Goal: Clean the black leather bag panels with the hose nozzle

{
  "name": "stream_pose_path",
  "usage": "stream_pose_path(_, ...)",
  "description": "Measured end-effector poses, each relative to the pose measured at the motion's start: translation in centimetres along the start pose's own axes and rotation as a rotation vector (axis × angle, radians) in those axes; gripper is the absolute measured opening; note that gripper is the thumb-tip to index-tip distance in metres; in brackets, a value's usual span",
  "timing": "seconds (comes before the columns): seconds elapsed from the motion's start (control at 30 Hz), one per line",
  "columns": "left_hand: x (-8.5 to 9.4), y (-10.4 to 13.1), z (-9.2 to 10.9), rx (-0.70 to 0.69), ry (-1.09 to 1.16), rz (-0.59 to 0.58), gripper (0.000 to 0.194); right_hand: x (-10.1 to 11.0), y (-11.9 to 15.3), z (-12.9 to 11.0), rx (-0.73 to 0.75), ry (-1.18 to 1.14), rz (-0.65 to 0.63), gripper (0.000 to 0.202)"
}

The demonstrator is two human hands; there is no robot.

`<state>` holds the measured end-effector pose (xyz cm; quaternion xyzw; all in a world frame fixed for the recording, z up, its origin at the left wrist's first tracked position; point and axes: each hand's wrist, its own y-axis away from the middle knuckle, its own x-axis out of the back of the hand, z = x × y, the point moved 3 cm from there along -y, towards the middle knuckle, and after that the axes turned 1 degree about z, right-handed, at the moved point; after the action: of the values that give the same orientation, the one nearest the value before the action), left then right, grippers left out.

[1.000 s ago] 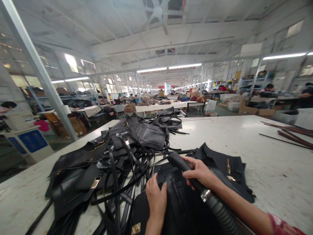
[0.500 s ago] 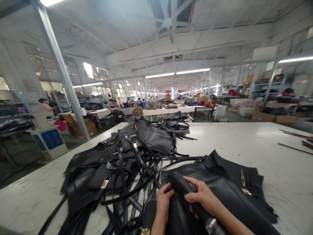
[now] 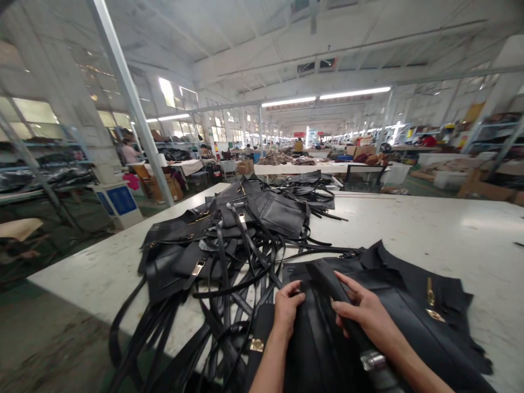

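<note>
A black nozzle [image 3: 333,286] is gripped by the right hand [image 3: 368,316] over the near bag [image 3: 315,338], pinned under the left hand's [image 3: 286,308] curled fingers; a heap of bags [image 3: 229,234] lies untouched far left

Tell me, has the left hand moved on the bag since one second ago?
Yes. The left hand slid forward along the bag, closing up on the black nozzle in the right hand.

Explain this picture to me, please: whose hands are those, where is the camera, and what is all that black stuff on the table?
The camera sits on a person's head, looking forward and down, so the two hands are that person's own. The left hand presses on a black leather bag piece lying on a big white table. The right hand grips a black nozzle joined to a ribbed hose. To the left lies a pile of black bag pieces and straps with gold-coloured fittings. Behind is a long workshop hall with other tables.
</note>
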<state>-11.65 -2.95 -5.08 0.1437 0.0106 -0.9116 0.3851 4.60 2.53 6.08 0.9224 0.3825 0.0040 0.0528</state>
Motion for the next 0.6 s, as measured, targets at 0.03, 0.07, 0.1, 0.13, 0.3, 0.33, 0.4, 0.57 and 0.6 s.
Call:
stream_pose_path(0.03,0.0,-0.1,0.0,-0.002,-0.004,0.001,0.038,0.2,0.5,0.0,-0.006,0.001,-0.001,0.074)
stream_pose_path(0.07,0.0,-0.2,0.0,-0.006,-0.011,-0.002,0.038,0.2,0.8,0.2,-0.018,-0.002,-0.02,0.074)
stream_pose_path(0.1,-0.1,-0.2,0.0,-0.014,-0.019,-0.01,0.037,0.1,1.1,0.5,-0.036,-0.006,-0.054,0.073)
stream_pose_path(0.13,-0.2,-0.2,0.1,-0.025,-0.028,-0.02,0.035,0.0,1.2,0.9,-0.055,-0.011,-0.095,0.072)
stream_pose_path(0.3,-0.6,0.3,0.6,-0.114,-0.127,-0.056,0.028,-0.5,0.2,1.9,-0.069,-0.017,-0.158,0.072)
stream_pose_path(0.33,-0.6,0.4,0.7,-0.137,-0.162,-0.053,0.026,-0.2,0.0,1.6,-0.043,-0.017,-0.121,0.073)
stream_pose_path(0.4,-0.6,0.5,1.0,-0.197,-0.237,-0.044,0.021,0.5,-0.3,0.6,0.006,-0.014,-0.065,0.074)
stream_pose_path(0.57,-0.6,0.7,1.7,-0.33,-0.358,-0.054,0.013,1.8,0.2,-0.8,-0.069,0.07,-0.22,0.072)
stream_pose_path(0.6,-0.6,0.7,1.7,-0.337,-0.369,-0.056,0.013,1.9,0.3,-0.6,-0.104,0.098,-0.261,0.073)
